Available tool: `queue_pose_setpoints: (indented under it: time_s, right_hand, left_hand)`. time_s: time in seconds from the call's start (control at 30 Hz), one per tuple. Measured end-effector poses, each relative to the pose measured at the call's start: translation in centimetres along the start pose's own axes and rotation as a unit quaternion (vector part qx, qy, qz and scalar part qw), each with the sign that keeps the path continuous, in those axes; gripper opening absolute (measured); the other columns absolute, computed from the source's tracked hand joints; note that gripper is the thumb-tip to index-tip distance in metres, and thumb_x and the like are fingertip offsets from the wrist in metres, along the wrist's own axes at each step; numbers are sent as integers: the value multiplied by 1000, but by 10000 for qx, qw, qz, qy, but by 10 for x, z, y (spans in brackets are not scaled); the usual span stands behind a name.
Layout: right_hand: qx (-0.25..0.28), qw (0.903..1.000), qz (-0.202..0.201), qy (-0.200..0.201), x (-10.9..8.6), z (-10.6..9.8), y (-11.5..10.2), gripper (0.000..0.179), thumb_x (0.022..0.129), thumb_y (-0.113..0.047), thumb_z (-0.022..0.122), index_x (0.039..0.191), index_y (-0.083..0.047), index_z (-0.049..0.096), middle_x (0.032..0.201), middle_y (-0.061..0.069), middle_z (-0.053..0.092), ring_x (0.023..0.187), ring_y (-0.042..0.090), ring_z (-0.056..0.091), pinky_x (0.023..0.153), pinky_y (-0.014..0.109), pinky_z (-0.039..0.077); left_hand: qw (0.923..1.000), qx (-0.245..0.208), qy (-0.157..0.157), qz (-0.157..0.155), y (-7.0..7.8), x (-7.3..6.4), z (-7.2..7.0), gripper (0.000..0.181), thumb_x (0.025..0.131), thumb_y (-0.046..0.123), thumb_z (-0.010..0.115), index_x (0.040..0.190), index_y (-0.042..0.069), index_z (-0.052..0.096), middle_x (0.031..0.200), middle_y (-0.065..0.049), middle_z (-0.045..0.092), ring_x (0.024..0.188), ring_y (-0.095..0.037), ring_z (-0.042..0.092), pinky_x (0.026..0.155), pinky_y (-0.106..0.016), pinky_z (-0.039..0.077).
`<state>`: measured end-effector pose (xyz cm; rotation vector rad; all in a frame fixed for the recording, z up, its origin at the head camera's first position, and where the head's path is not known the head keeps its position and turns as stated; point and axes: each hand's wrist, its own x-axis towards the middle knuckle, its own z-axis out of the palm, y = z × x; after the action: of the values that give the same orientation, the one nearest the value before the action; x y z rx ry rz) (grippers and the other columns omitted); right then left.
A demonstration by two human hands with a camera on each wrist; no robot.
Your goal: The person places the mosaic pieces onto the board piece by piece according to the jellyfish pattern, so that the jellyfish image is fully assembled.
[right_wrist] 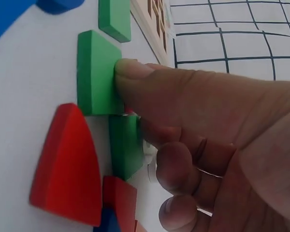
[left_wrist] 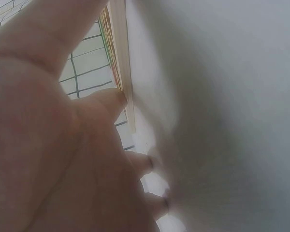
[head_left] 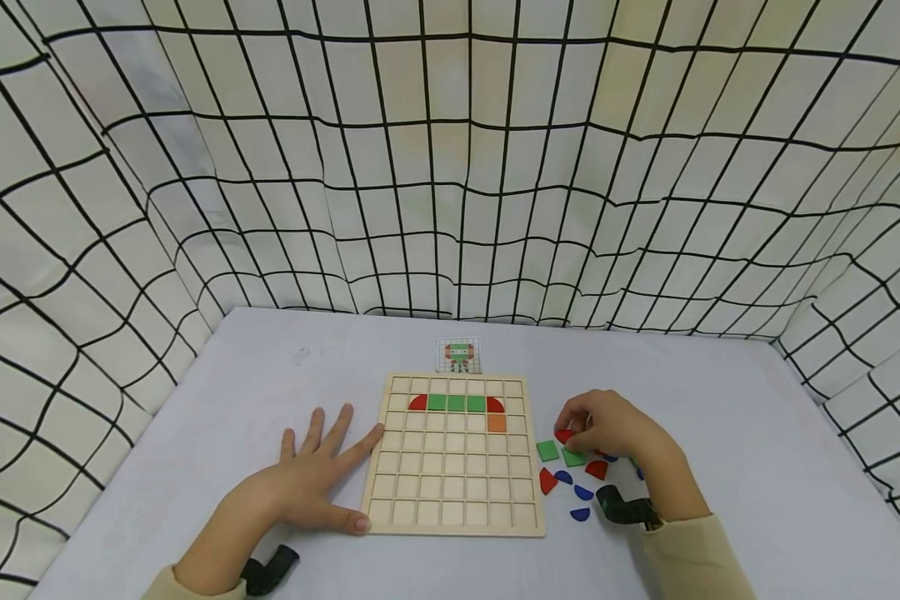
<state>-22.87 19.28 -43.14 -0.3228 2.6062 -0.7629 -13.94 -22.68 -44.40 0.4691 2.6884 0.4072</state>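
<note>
My left hand [head_left: 303, 487] lies spread beside the wooden grid board [head_left: 450, 530], index fingertip at its left edge and thumb at the lower left corner. The top of the grid holds three green squares [head_left: 456, 403] between two red quarter-circle tiles [head_left: 417, 403], with an orange square [head_left: 497, 423] below the right one. Right of the board, my right hand [head_left: 607, 421] pinches a red tile [head_left: 563, 436] between thumb and fingers, low over loose pieces. In the right wrist view its thumb overlaps a green block [right_wrist: 99, 72] and hides most of the red tile.
Loose green squares [head_left: 547, 451], red pieces [head_left: 597, 470] and blue half-circles [head_left: 581, 515] lie right of the board. A small pattern card [head_left: 458, 356] rests behind it. Black netting [head_left: 465, 179] over white sheeting surrounds the white table [head_left: 330, 342] at back and sides.
</note>
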Motion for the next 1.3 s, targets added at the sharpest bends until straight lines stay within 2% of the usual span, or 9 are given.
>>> queue_pose_setpoints:
  time_s: [0.43,0.67,0.9,1.07,1.2,1.3]
  right_hand:
    - [56,9999,-78,-55,-2,2,-3,18,82,-5,78,83,-16,64,80,1,61,66,19,56,56,32,49]
    - [149,9984,-529,-162,2,0,2,14,86,-14,77,86,-17,63,77,-1,60,71,17,56,60,31,48]
    - [414,9940,-989,-216,2,1,2,7,92,-18,71,93,-17,65,83,-1,61,76,17,57,65,30,50]
    - [466,9935,-1035,73,3,4,-2,4,92,-17,70,95,-17,68,89,-1,61,75,18,57,62,31,51]
    - [451,9922,-1075,441,5,6,-6,12,92,-13,70,101,-20,69,96,-3,63,83,18,57,68,32,51]
    - [543,9904,-1141,559,7,8,-8,15,91,-12,70,105,-19,69,96,-4,65,88,19,58,72,33,52]
  left_hand:
    - [10000,27,10,-24,-1,1,0,117,65,84,65,160,33,20,166,-23,-4,145,-58,-12,103,-83,-3]
    - [10000,9,15,-21,-1,1,0,117,65,83,66,160,34,20,166,-23,-4,146,-58,-12,103,-82,-4]
    - [10000,-27,3,-35,0,1,0,117,65,82,68,160,33,20,166,-23,-4,145,-58,-13,103,-83,-4]
    - [10000,-32,3,-59,0,1,0,118,64,82,68,160,33,21,166,-24,-4,145,-58,-12,103,-83,-4]
    - [10000,-19,-13,-64,0,1,0,117,64,82,68,160,34,20,166,-23,-4,145,-58,-12,103,-83,-4]
    - [10000,-33,-30,-56,0,1,0,117,65,82,67,160,33,20,166,-23,-4,146,-58,-13,103,-82,-4]
